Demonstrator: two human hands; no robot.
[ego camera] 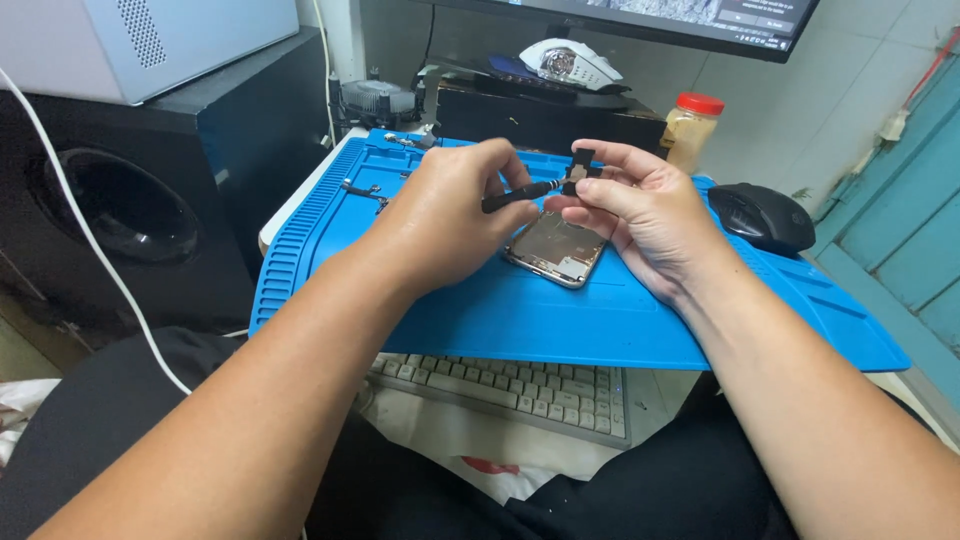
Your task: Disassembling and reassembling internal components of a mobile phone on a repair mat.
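Both hands (560,195) on, seemingly, screwdriver (515,197)

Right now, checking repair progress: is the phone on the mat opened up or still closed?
Opened up: the phone lies flat on the blue mat, its metal insides showing.

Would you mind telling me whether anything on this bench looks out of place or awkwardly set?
The blue mat overhangs the keyboard, covering its far rows. The opened phone lies askew on the mat.
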